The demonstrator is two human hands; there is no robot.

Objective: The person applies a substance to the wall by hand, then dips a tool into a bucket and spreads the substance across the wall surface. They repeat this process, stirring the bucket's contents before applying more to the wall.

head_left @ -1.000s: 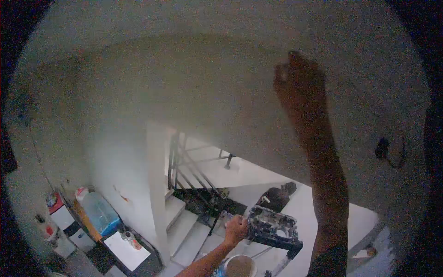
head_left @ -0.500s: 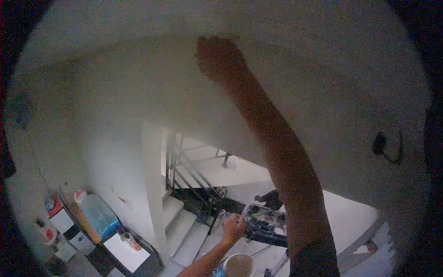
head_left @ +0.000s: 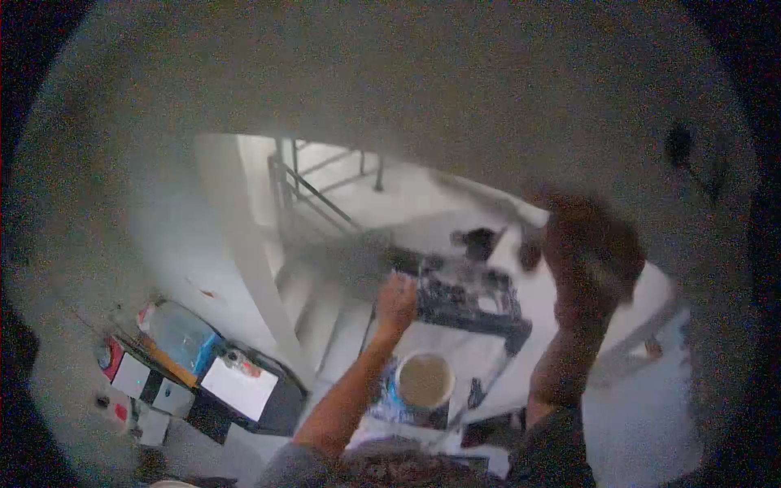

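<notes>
My left hand is closed at the left edge of a dark, white-spattered platform that looks like the top of a stepladder. What its fingers hold, if anything, I cannot tell. My right hand is smeared by motion, to the right of the platform and above its level, its fingers blurred. Below the platform stands a bucket with beige contents and a blue patch on its side. Just beyond the platform is a small dark object.
Stairs with a metal railing descend on the left behind a white wall edge. At lower left, a surface bears a clear blue-tinted container, a white sheet and several small items. A dark fitting with a wire hangs at right.
My right hand has come down from the upper wall near the ceiling to beside the platform. The view has tilted downward, bringing more of the bucket into sight. My left hand stays at the platform edge.
</notes>
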